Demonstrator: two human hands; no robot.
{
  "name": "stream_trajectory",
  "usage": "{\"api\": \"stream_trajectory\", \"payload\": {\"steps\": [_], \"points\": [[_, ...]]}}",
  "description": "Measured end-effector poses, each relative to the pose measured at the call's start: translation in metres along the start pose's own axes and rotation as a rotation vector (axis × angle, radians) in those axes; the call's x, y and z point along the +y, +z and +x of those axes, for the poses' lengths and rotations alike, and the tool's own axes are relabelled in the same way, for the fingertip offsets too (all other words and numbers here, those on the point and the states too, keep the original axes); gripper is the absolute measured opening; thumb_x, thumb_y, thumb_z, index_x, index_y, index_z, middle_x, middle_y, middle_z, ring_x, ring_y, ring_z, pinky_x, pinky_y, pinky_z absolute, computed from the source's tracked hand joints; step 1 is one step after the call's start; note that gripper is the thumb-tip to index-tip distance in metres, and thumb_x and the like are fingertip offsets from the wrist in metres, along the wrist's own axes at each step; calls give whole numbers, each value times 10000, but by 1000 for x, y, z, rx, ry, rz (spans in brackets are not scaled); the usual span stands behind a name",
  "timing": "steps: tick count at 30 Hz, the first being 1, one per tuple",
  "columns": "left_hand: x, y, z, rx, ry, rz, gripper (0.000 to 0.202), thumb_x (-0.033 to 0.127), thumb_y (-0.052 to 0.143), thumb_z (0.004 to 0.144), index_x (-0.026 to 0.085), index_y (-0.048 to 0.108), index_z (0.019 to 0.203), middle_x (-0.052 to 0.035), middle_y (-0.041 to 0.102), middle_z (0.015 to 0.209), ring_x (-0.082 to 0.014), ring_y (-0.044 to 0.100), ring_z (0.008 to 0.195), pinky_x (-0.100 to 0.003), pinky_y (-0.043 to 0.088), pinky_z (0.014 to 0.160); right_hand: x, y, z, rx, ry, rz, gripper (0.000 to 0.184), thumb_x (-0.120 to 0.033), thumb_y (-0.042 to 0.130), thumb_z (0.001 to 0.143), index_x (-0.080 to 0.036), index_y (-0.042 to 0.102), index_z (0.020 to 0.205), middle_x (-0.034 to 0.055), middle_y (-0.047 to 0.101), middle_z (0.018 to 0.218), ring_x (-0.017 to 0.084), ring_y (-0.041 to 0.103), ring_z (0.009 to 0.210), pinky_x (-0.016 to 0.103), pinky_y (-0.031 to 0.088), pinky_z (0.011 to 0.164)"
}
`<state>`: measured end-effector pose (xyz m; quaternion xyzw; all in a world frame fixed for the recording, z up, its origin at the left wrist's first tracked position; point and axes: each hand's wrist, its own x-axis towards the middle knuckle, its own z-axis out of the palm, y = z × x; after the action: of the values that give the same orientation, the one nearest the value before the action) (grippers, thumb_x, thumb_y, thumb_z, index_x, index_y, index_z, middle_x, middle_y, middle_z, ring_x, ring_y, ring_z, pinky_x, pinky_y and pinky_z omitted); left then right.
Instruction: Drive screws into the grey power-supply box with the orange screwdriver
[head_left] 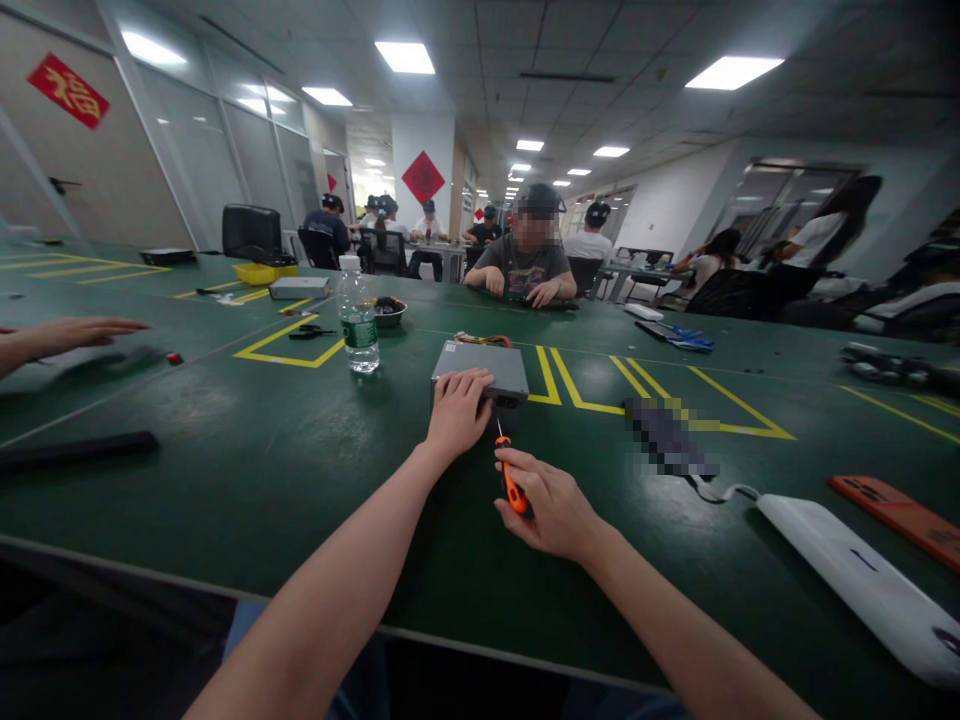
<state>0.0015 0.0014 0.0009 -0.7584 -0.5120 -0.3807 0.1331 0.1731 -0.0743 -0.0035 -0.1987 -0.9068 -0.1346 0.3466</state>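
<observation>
A grey metal computer power supply unit (pixel 487 362) sits on the green table in front of me, with coloured wires (pixel 484 340) at its far side. My left hand (pixel 461 405) grips its near left part, fingers over the top and thumb at the front face. In my right hand (pixel 547 500) is an orange and black screwdriver (pixel 514 490), held between thumb and fingers. Its thin shaft points up toward the front face of the unit, just below the socket. Whether the tip touches a screw is too small to tell.
A water bottle (pixel 358 320) stands left of the unit, near a metal bowl (pixel 389 313). To the right lie a white power bank (pixel 847 570) with a cable and an orange phone (pixel 900 515). Another person's hand (pixel 82 335) reaches in at left; a person (pixel 521 260) sits opposite.
</observation>
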Motion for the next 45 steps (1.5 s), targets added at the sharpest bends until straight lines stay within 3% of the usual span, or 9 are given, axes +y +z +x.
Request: {"api": "stream_trajectory", "payload": {"steps": [6,10,14,19,24,30,39,45], "points": [[0,0,0,10,4,-13,297,241,452,842,246,493,1135,-9,541,1242,-180,430,1183,-380,238,1048,0,0,-1,11,9,-33,242,-283,461,867,-137,415,1054,199,562,1103,229,608,954,343,534,725],[-1,1,0,8,7,-7,313,234,470,824,246,493,1136,-8,536,1246,-184,430,1180,-380,238,1047,-4,-1,3,-74,-45,-92,319,-346,429,878,-129,460,1110,204,534,1155,249,583,997,356,523,760],[0,1,0,-6,4,-5,328,245,476,818,244,490,1146,-13,531,1254,-191,421,1191,-384,228,1054,-7,-2,5,-122,-80,-103,314,-293,396,885,-136,488,1141,205,507,1193,247,571,1016,351,506,777],[1,1,1,-11,1,3,343,277,495,810,247,486,1151,-19,524,1262,-204,417,1197,-394,226,1056,-4,2,3,-50,-53,-111,301,-381,459,874,-128,506,1029,191,558,1116,205,610,848,319,516,686],[0,1,0,-5,21,2,361,256,486,805,242,483,1166,-22,523,1263,-205,415,1200,-396,216,1058,-5,3,4,-19,-30,-48,330,-415,485,860,-117,490,1002,194,561,1097,228,590,934,321,511,736],[-1,3,0,-3,19,-13,395,158,423,812,249,475,1193,0,508,1289,-170,405,1216,-376,189,1076,-6,-1,5,-123,-78,-95,313,-326,415,883,-161,479,1141,181,509,1174,225,579,945,346,495,751],[-3,6,-2,44,54,-16,379,186,414,841,237,456,1214,-28,513,1280,-178,413,1216,-389,199,1072,-4,4,2,68,-51,-45,303,-311,424,891,-91,419,1098,220,545,1128,225,575,962,327,499,758],[-2,7,-4,119,47,-36,272,227,486,813,227,518,1083,-69,498,1263,-205,411,1215,-412,227,1061,-6,0,3,-11,-91,-128,238,-283,428,885,-171,500,1082,173,524,1153,212,562,963,328,479,769]]}}
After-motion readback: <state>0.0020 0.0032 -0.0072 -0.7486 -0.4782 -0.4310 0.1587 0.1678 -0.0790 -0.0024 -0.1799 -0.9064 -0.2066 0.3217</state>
